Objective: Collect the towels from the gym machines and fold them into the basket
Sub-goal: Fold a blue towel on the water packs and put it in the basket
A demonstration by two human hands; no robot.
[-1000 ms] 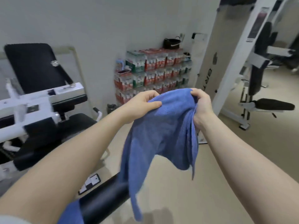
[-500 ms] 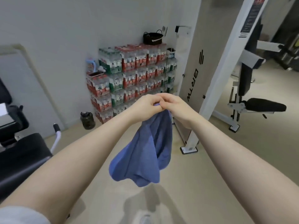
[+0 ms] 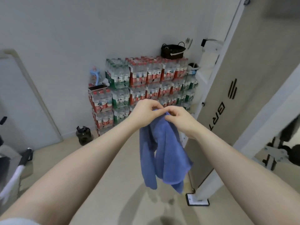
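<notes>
The left hand [image 3: 146,111] and right hand [image 3: 177,116] pinched the blue towel [image 3: 164,153] at its twelve-o'clock edge; soft, light, limp, it looked best gripped by its corners.

Stacked water bottle packs [image 3: 146,85] against wall [image 3: 81,30]

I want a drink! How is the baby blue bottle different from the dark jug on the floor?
The blue bottle sits high on the stacked water packs; the dark jug stands on the floor beside them. The bottle is light blue and clear; the jug is dark. The jug looks wider. Both stand upright near the wall.
</notes>
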